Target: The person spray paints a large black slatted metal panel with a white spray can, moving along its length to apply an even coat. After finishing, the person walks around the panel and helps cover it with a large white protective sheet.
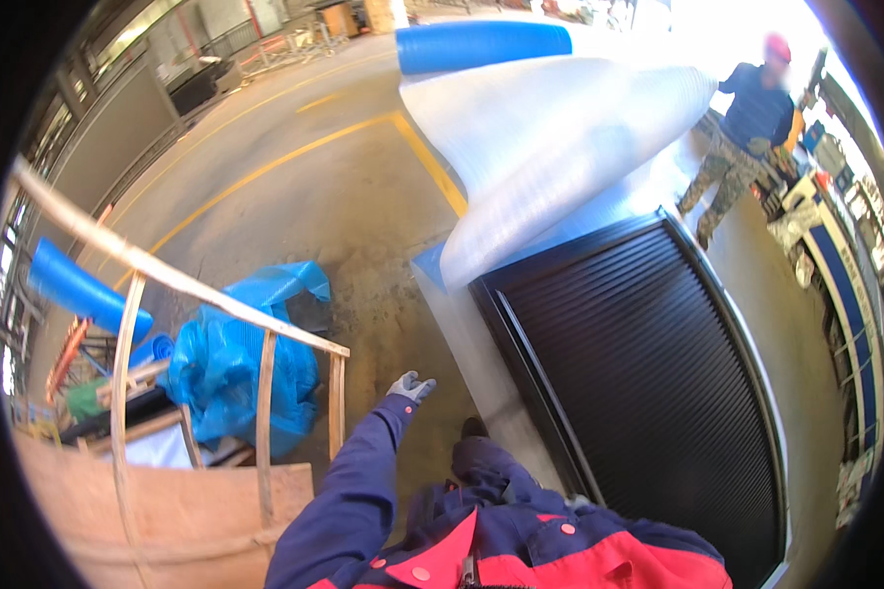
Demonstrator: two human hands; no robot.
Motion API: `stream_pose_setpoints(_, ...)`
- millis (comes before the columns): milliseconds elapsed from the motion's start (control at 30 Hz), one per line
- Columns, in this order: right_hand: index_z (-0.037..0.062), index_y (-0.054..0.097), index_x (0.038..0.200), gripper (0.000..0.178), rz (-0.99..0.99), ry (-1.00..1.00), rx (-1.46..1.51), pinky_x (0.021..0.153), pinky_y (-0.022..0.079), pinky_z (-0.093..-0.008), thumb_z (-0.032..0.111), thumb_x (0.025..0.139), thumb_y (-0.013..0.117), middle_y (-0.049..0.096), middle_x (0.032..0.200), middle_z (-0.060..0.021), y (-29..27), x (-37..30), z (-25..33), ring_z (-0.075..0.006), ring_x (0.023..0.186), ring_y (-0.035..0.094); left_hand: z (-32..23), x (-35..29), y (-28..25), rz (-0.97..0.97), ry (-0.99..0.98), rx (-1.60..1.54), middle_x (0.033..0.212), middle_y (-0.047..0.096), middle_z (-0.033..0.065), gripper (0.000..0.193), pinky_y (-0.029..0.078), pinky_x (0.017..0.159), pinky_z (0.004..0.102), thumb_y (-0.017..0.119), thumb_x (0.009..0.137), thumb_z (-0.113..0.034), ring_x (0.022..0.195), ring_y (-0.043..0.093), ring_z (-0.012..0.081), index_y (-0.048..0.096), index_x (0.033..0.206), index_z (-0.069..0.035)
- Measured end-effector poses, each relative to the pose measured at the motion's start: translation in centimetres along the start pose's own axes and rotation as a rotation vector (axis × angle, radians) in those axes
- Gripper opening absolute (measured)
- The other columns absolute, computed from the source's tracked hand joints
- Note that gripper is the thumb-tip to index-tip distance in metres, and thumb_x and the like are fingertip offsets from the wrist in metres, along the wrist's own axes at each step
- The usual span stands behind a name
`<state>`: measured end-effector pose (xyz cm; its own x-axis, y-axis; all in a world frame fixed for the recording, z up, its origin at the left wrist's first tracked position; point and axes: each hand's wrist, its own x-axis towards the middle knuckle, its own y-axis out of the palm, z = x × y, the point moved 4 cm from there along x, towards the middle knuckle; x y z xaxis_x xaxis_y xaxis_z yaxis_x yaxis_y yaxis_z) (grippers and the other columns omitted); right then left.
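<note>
My left hand (412, 387), in a grey glove, hangs over the floor between the wooden frame and the black panel. It holds nothing, and its fingers look apart. I cannot make out my right hand; my jacket covers that side. To my right lies a large black ribbed panel (629, 344) with a raised edge. White translucent wrapping sheet (560, 147) billows over the panel's far end, lifted clear of most of it. At the far right a co-worker (751, 123) in a red cap has one hand at the sheet's raised corner.
A blue roll (481, 45) lies behind the sheet. On my left stand a wooden slatted frame (265, 393), crumpled blue plastic (241, 358) and another blue roll (88, 290). Yellow lines (295, 167) mark the floor. A long blue-and-white rack (850, 294) runs along the right.
</note>
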<state>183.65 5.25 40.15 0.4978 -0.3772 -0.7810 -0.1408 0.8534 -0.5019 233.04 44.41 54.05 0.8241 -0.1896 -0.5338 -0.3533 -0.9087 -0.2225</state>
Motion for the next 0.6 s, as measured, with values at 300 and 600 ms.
stream_pose_setpoints(300, 0.0088, 0.069, 0.123, 0.033, -0.233, 0.115, 0.936, 0.061, 0.054, -0.0326, 0.035, 0.103, 0.069, 0.073, 0.091, -0.0063, -8.6, 5.9, 26.3, -0.0163, 0.072, 0.069, 0.3, 27.5, -0.9, 0.091, -0.110, 0.478, 0.143, 0.059, 0.0306, 0.105, 0.048, 0.113, 0.0444, 0.081, 0.084, -0.061, 0.139, 0.055, 0.0396, 0.044, 0.152, 0.010)
stream_pose_setpoints(600, 0.0055, 0.073, 0.123, 0.044, -0.508, 0.697, 0.921, 0.078, 0.059, -0.0348, 0.042, 0.098, 0.070, 0.078, 0.100, -0.0154, 4.6, -0.1, 27.7, -0.0192, 0.084, 0.075, 4.9, 64.2, 7.8, 0.303, -0.333, 0.279, 0.130, 0.062, 0.0198, 0.061, 0.055, 0.089, 0.0571, 0.070, 0.102, -0.038, 0.113, 0.062, 0.0308, 0.050, 0.145, 0.000)
